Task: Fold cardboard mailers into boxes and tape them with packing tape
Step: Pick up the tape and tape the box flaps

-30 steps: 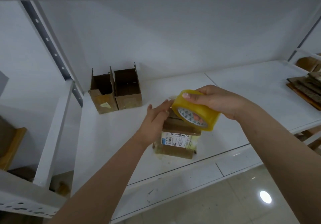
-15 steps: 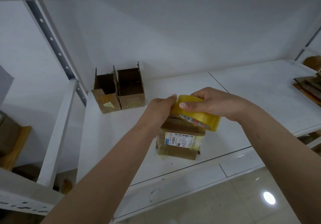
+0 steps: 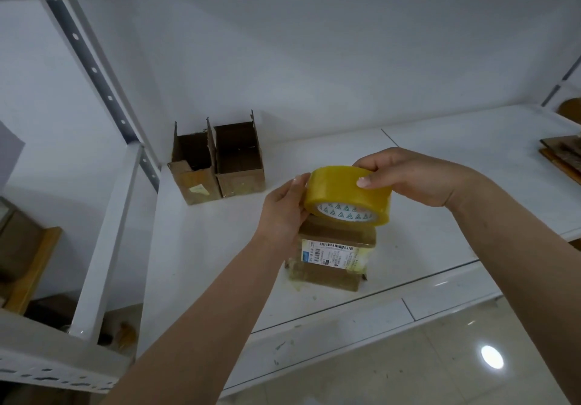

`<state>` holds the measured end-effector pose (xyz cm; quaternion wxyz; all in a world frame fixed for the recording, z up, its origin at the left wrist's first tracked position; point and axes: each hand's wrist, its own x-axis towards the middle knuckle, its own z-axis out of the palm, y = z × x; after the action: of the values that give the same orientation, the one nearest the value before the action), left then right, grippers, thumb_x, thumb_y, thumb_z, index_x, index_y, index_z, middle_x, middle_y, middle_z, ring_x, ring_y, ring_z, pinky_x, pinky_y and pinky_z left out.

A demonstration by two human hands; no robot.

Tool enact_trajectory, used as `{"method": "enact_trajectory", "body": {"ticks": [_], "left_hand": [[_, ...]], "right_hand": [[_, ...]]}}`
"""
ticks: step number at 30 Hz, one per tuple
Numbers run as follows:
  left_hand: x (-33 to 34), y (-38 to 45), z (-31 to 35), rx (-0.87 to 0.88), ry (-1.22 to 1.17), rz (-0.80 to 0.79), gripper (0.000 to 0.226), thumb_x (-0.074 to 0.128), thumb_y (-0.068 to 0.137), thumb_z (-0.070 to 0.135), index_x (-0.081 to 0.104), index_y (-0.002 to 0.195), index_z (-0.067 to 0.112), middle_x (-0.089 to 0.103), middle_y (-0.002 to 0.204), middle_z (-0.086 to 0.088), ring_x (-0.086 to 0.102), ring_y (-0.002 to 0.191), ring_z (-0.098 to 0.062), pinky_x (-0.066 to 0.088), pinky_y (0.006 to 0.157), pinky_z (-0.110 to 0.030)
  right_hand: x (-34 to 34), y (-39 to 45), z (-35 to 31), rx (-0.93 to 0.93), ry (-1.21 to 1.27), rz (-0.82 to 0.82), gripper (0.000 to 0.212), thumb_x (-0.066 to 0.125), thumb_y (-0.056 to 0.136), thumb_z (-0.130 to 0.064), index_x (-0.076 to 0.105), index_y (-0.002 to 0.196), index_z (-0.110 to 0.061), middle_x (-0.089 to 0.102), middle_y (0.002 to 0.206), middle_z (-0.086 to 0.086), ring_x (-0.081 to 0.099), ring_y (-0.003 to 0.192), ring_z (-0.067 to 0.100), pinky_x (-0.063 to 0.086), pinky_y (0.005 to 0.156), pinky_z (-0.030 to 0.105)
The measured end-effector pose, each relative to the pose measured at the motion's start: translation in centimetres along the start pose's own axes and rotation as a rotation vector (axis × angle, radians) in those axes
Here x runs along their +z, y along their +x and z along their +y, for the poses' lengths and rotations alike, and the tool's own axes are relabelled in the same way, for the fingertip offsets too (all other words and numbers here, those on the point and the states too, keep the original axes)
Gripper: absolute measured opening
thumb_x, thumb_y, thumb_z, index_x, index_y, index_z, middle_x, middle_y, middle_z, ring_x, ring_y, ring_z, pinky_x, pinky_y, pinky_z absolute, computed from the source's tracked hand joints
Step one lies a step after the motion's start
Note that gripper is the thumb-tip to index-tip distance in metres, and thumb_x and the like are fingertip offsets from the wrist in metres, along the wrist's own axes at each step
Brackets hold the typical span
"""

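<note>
Clearly, the taping step is in hand: the roll of packing tape (image 3: 347,195) is held just above the closed box (image 3: 333,252), which stands near the front edge of the white shelf (image 3: 471,159) with a printed label facing the camera. The roll is gripped from above by the right hand (image 3: 408,178), thumb on its near face and fingers curled over the far side. The left hand (image 3: 284,212) is laid against the roll's left edge, its fingertips at the tape's surface; whether the loose end is already pinched cannot be told. No strip is seen drawn out yet.

The next move is judged to call for the free end to be found and peeled, then pulled across the box's top seam while the roll is steadied. Two open-topped boxes (image 3: 217,162) are set side by side farther back on the shelf, well apart from the work, and flat cardboard (image 3: 562,156) is stacked at the far right.
</note>
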<state>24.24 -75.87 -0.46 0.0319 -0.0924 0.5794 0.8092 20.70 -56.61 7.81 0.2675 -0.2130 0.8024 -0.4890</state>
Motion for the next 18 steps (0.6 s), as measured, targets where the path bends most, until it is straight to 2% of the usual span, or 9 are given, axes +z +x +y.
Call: {"method": "enact_trajectory", "body": {"ticks": [2, 5, 8, 10, 14, 18], "left_hand": [[-0.3, 0.2, 0.0, -0.004, 0.000, 0.020, 0.031, 0.039, 0.105, 0.024, 0.068, 0.110, 0.015, 0.072, 0.107, -0.008, 0.069, 0.100, -0.022, 0.055, 0.088, -0.032], [-0.5, 0.6, -0.1, -0.015, 0.000, 0.059, 0.035, 0.038, 0.105, 0.024, 0.058, 0.126, 0.005, 0.063, 0.125, -0.012, 0.067, 0.105, -0.022, 0.055, 0.089, -0.030], [-0.5, 0.8, -0.2, 0.017, 0.006, 0.096, 0.034, 0.038, 0.105, 0.026, 0.059, 0.125, 0.007, 0.057, 0.128, -0.006, 0.064, 0.110, -0.023, 0.057, 0.084, -0.026], [-0.4, 1.0, -0.4, 0.036, -0.001, 0.106, 0.032, 0.037, 0.105, 0.027, 0.061, 0.119, 0.011, 0.055, 0.125, -0.003, 0.061, 0.113, -0.025, 0.057, 0.080, -0.025], [-0.9, 1.3, -0.7, 0.052, -0.039, 0.143, 0.031, 0.036, 0.105, 0.030, 0.066, 0.103, 0.021, 0.058, 0.119, 0.003, 0.063, 0.104, -0.020, 0.059, 0.077, -0.029], [-1.2, 1.7, -0.5, -0.026, -0.132, 0.178, 0.036, 0.035, 0.105, 0.031, 0.066, 0.105, 0.013, 0.060, 0.116, -0.001, 0.066, 0.103, -0.023, 0.060, 0.077, -0.036]], "right_hand": [[0.2, 0.3, -0.2, -0.019, -0.021, 0.037, 0.016, 0.076, 0.073, -0.031, 0.073, 0.083, -0.019, 0.072, 0.080, -0.004, 0.066, 0.077, 0.009, 0.047, 0.073, 0.023], [0.2, 0.9, -0.7, -0.015, -0.061, 0.134, 0.046, 0.067, 0.067, -0.045, 0.074, 0.096, -0.010, 0.075, 0.091, 0.008, 0.070, 0.086, 0.022, 0.051, 0.084, 0.034], [0.1, 1.1, -1.2, 0.021, -0.090, 0.164, 0.064, 0.068, 0.062, -0.050, 0.072, 0.102, 0.000, 0.074, 0.095, 0.015, 0.070, 0.093, 0.031, 0.052, 0.088, 0.037], [0.0, 1.2, -1.5, 0.047, -0.124, 0.173, 0.069, 0.069, 0.055, -0.057, 0.074, 0.097, -0.002, 0.075, 0.090, 0.012, 0.071, 0.088, 0.029, 0.053, 0.085, 0.036], [0.1, 1.6, -1.8, 0.108, -0.190, 0.222, 0.068, 0.068, 0.048, -0.065, 0.077, 0.086, -0.009, 0.075, 0.080, 0.007, 0.072, 0.082, 0.026, 0.054, 0.085, 0.040], [0.6, 2.3, -2.0, 0.136, -0.239, 0.256, 0.068, 0.067, 0.046, -0.071, 0.077, 0.081, -0.013, 0.075, 0.075, 0.004, 0.072, 0.076, 0.023, 0.056, 0.078, 0.037]]}}
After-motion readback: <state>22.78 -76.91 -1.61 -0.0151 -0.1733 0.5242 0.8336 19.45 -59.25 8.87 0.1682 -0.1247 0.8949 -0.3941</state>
